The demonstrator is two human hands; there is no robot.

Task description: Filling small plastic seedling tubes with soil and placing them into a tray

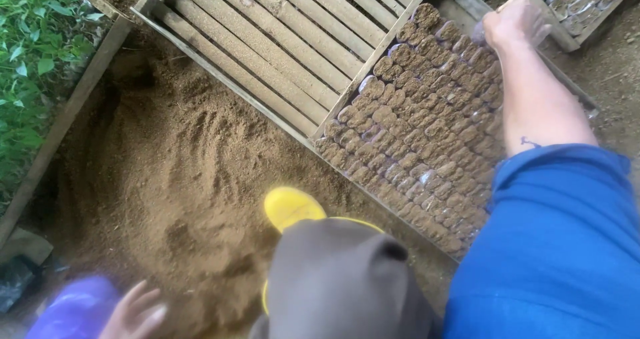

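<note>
Closely packed soil-filled bags (427,122), brown, right hand (513,22) touching

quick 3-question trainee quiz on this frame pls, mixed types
1. True or false: the right hand reaches to the far corner of the wooden slatted crate packed with small soil-filled plastic bags.
2. The left hand is nearest to: A) the loose brown soil heap B) the green leafy plants C) the crate.
3. Fill in: the boot toe by the soil heap is ____ in colour.

Key: 1 true; 2 A; 3 yellow.
</note>
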